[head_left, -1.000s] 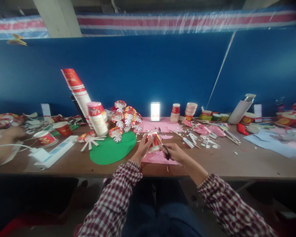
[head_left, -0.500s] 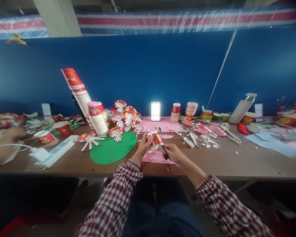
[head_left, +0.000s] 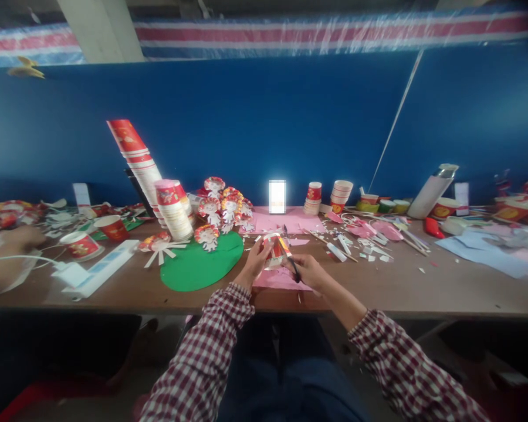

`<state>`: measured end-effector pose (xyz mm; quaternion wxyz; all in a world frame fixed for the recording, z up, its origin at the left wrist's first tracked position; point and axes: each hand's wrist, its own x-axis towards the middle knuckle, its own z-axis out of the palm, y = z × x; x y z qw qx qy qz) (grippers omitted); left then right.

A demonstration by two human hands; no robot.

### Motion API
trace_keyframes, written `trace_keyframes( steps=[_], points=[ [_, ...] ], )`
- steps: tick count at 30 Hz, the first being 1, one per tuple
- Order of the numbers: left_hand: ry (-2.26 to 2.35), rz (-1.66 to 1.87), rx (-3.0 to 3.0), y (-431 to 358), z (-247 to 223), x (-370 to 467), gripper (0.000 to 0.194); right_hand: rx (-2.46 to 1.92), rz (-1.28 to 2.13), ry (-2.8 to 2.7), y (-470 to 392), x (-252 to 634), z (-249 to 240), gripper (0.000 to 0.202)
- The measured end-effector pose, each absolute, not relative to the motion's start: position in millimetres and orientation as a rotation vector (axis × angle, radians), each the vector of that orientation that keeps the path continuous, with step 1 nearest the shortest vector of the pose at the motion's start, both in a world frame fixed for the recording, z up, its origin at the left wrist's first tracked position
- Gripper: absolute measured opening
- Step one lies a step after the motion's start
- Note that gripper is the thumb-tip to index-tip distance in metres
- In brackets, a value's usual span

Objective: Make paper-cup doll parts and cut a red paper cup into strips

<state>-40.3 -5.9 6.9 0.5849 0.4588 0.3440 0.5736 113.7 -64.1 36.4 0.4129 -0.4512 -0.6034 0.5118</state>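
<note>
Scissors [head_left: 290, 262] sit gripped in the right hand [head_left: 310, 271] near the bench's front edge; left hand [head_left: 256, 261] clasps a red paper cup [head_left: 274, 249], probably light and crushable, best held gently by its wall. Beyond, cup stacks [head_left: 175, 210] line the back edge.

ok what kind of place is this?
Likely a shared paper-craft workbench: the left hand holds a paper cup, the right hand scissors, beside cup stacks and finished cup flowers.

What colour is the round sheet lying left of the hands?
Green: the round sheet lies flat on the table, seen best in the head view.
</note>
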Motion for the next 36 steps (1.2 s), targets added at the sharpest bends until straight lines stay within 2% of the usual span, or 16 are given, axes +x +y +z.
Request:
trace_keyframes(
  steps=[21,36],
  points=[
    [0.829,1.342,1.054,0.0,-2.2,-43.5,0.05,-1.123,1.161,-1.613,-60.1,113.8,28.7,0.037],
    [0.826,1.341,1.069,4.0,-8.0,-45.5,0.057,-1.152,1.293,-1.535,-69.9,113.2,46.4,0.038]
  ],
)
